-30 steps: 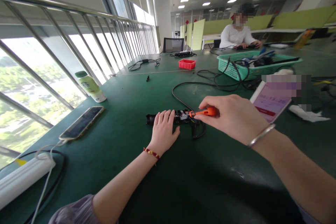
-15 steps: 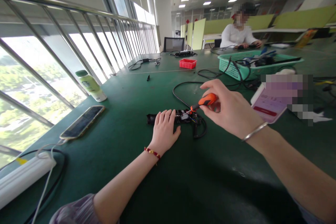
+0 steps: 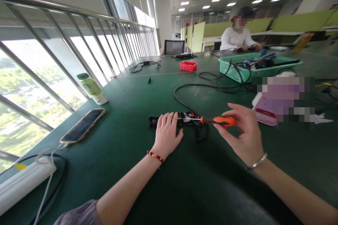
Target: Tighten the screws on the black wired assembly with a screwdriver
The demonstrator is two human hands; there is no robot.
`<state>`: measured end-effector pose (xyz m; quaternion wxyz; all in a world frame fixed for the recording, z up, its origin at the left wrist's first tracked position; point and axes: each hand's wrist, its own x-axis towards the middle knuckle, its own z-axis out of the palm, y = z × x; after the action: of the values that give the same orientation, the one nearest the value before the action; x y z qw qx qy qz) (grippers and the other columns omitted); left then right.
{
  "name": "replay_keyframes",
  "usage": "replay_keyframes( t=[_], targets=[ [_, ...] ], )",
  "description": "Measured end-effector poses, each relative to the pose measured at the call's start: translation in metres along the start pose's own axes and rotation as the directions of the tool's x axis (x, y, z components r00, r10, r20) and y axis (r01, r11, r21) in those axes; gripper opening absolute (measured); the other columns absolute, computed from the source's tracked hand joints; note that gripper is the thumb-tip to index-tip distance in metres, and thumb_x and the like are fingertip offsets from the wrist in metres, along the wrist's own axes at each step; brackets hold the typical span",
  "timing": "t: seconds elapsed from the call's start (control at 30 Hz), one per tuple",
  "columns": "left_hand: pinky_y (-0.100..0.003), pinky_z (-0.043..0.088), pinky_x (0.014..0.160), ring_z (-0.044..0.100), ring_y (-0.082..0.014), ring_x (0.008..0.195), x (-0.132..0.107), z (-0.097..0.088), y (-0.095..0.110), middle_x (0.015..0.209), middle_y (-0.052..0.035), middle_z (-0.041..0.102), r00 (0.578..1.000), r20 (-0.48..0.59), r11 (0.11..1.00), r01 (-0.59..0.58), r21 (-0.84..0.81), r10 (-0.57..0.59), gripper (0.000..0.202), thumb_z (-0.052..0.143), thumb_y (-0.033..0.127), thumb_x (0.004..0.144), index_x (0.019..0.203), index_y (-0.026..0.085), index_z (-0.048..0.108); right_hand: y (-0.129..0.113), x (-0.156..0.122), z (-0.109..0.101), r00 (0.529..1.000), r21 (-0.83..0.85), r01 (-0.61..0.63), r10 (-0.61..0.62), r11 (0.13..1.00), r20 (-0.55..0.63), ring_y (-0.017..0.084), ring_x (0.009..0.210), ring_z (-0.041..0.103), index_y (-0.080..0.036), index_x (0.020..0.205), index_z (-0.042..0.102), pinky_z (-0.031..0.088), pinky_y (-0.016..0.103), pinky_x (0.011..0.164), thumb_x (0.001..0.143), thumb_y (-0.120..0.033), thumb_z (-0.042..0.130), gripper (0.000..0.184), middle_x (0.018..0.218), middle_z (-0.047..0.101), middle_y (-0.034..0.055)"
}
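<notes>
A long black corded device (image 3: 154,121) lies across the green table, its casing open on the right with small parts and wires showing; its exact kind is unclear. My left hand (image 3: 168,134) rests over its middle, fingers curled across it and thumb apart, holding it against the table. In my right hand (image 3: 246,132) is an orange-and-black screwdriver (image 3: 217,121), pinched at the handle end. The screwdriver lies nearly level, its thin shaft pointing left into the open part of the device. Where exactly the tip touches is too small to tell.
A teal basket (image 3: 232,72) of cables and parts stands back right, behind a phone (image 3: 265,112). A red tray (image 3: 188,66) is further back. At left are another phone (image 3: 83,125), a bottle (image 3: 92,89) and a white bar (image 3: 26,182). A person (image 3: 236,38) sits across the table.
My right hand has moved right and lower, and the screwdriver has tilted from a slant to nearly level. My left hand stays on the device.
</notes>
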<state>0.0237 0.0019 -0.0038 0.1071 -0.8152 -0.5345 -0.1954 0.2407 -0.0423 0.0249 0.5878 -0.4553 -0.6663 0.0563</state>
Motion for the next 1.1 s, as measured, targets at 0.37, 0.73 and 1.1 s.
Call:
replay_keyframes(
  t=[0.37,0.73,1.1],
  targets=[
    [-0.048,0.030,0.111,0.042,-0.0295,0.124,0.000,-0.001,0.002,0.132,-0.0144,0.051,1.000,0.014,1.000,0.003,0.023,-0.003,0.054,0.049,0.031,0.086,0.135,0.008,0.042,-0.001,-0.009,0.003,0.981,0.042,-0.191,0.190,0.981,0.043,0.012,0.056,0.056,-0.021,0.111,0.052,0.053,0.028,0.053,0.080,-0.029,0.066,0.035,0.067,0.050,-0.0048],
    [-0.047,0.029,0.111,0.042,-0.0291,0.124,-0.001,-0.001,0.001,0.132,-0.0145,0.050,1.000,0.016,1.000,0.000,0.016,-0.001,0.054,0.048,0.031,0.086,0.135,0.008,0.041,-0.011,-0.015,0.004,0.994,-0.049,0.041,-0.036,0.998,0.100,0.014,0.067,0.063,-0.022,0.098,0.055,0.054,0.025,0.059,0.077,-0.026,0.068,0.025,0.078,0.061,-0.0011],
    [-0.047,0.029,0.111,0.042,-0.0290,0.125,0.000,-0.001,0.001,0.132,-0.0146,0.051,1.000,0.015,1.000,-0.003,0.012,0.002,0.054,0.049,0.031,0.086,0.135,0.009,0.040,-0.009,-0.016,0.006,0.992,0.026,0.116,-0.117,0.993,0.042,0.018,0.090,0.062,-0.024,0.111,0.051,0.055,0.031,0.075,0.078,-0.013,0.062,0.036,0.099,0.058,0.0050]
  ],
)
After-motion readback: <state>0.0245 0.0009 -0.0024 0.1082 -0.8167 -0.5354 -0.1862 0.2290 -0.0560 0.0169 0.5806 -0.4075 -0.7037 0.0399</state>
